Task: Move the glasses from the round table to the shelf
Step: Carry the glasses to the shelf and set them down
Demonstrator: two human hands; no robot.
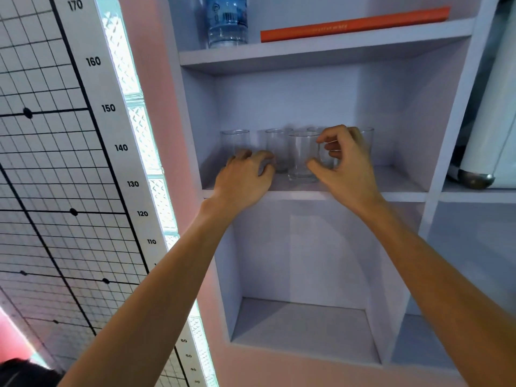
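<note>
Two bare forearms rising from the bottom edge, nearest the lens, both reaching up into the middle compartment of the shelf [329,194]. Left hand [245,174] palm down at the front edge, fingers curled and loosely bent near the base of the glasses; whether gripping anything, impossible to tell, since the fingertips blur into the clear glass. Right hand [343,157] half open in a C, thumb low and index finger high, bracketing the right side of the front glass [301,156]; touching or just apart, not clear. Probably the moment of setting down or letting go, the curved grip suited to keeping a smooth tumbler upright.

Clear glasses clustered upright on that shelf board: leftmost glass [235,141] standing apart, second glass [276,143] behind the front one, others partly hidden behind the right hand. Packed close, likely to leave room along the board. Above, a water bottle [227,22] and an orange book [354,23]. Lower compartment bare. Round table out of sight.
</note>
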